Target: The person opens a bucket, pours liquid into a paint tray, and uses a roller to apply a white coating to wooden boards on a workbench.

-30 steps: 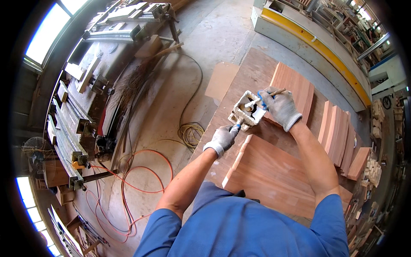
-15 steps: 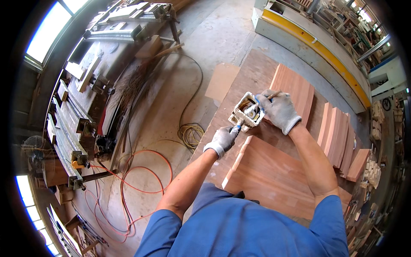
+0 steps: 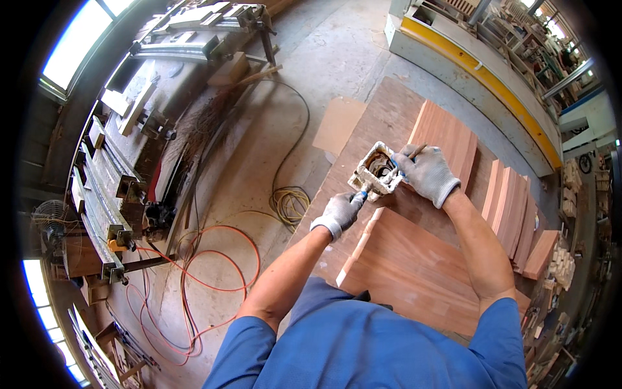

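A square container (image 3: 376, 170), its rim crusted white and its inside dark and brownish, is over the table between my two gloved hands. My left hand (image 3: 340, 212), in a grey glove, is closed round a short handle (image 3: 364, 193) with a blue part, at the container's near side. My right hand (image 3: 429, 172), gloved too, grips a thin wooden stick-like tool (image 3: 417, 152) whose end sticks up past the fingers. The tool's lower end, beside a blue patch at the container's right rim, is mostly hidden. Near my hands lies a wide reddish wood panel (image 3: 414, 259).
More wood boards (image 3: 447, 139) lie at the table's far side, with several narrow strips (image 3: 508, 207) to the right. Coiled cable (image 3: 288, 204) and an orange hose (image 3: 223, 230) are on the floor. A clamp bench (image 3: 129, 155) stands left; a yellow-striped machine (image 3: 479, 65) stands beyond.
A pale shape inside the container no longer shows; its inside looks darker. My right hand has shifted slightly right of the container, while the left keeps its hold.
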The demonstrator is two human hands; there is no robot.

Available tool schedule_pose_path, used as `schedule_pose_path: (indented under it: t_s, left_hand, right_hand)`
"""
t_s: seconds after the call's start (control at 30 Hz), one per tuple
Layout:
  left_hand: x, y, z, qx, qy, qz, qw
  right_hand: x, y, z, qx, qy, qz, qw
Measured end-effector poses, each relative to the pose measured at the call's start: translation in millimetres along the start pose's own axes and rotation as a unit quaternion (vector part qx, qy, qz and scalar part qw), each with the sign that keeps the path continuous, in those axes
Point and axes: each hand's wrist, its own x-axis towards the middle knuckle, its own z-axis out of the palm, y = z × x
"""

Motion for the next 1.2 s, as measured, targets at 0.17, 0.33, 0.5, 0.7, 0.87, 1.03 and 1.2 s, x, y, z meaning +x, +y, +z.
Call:
schedule_pose_path:
  t_s: [0.17,0.33,0.5,0.7,0.87,1.03,1.2]
  left_hand:
    - [-0.9,1.7,0.3,-0.001,-0.002,-0.004,1.0]
    - [0.9,-0.7,1.2,0.0,-0.002,0.0,1.0]
    - [-7.7,10.3,-2.6,-0.01,-0.011,-0.023,1.0]
    - [-1.6,3.1,-0.9,-0.011,-0.005,-0.017,1.0]
    - [-1.8,1.4,0.5,-0.026,-0.004,-0.014,1.0]
    - [1.1,-2.8,-0.1,-0.019,0.001,-0.005,1.0]
    - [0.5,-0.4,1.9,-0.018,-0.005,-0.005,1.0]
  right_hand:
    - [0.9,6.0,-4.3,-0.049,0.025,0.002,0.998]
    - [5.3,11.4,8.6,-0.027,0.039,-0.029,0.998]
    - [-1.5,11.3,6.9,-0.066,0.056,-0.023,0.996]
    - [1.6,17.6,18.0,0.023,0.141,0.031,0.989]
    - [-5.5,30.5,40.7,0.182,0.111,0.016,0.977]
    - [-8.9,17.6,15.9,0.077,0.093,0.039,0.992]
    - [-14.9,14.1,22.6,0.15,0.046,0.024,0.987]
